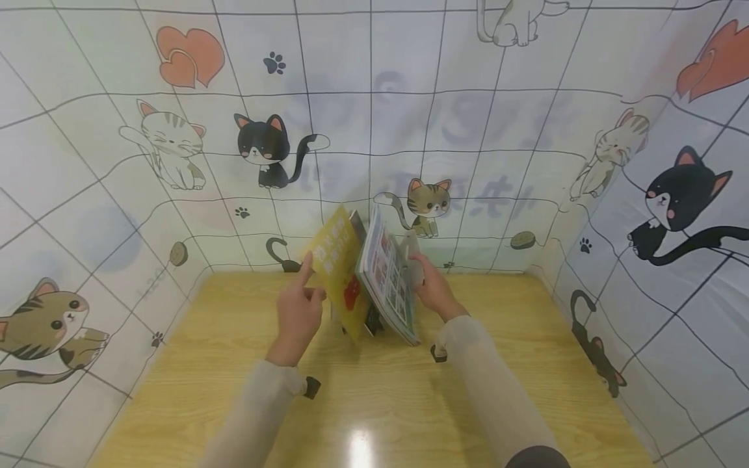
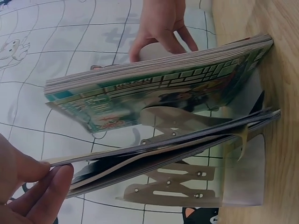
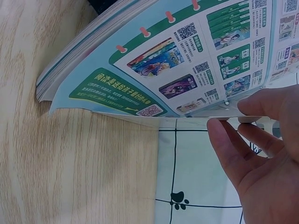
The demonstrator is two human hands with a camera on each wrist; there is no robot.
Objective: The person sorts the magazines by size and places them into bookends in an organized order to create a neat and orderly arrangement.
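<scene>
A thin yellow book with a red picture leans left among the books. My left hand pinches its edge between thumb and fingers, as the left wrist view shows. To its right a thicker magazine with a green and white cover tilts the other way. Both stand in an expanding bookend with beige crossed slats and a clear end panel. On the far side of the thicker magazine, my right hand grips the bookend's pale end plate, thumb on one face and fingers on the other.
The wooden table runs up to a cloth backdrop printed with cats and grid lines, which also covers both sides. Dark strap pieces hang at both wrists. Between the two leaning books there is a V-shaped gap.
</scene>
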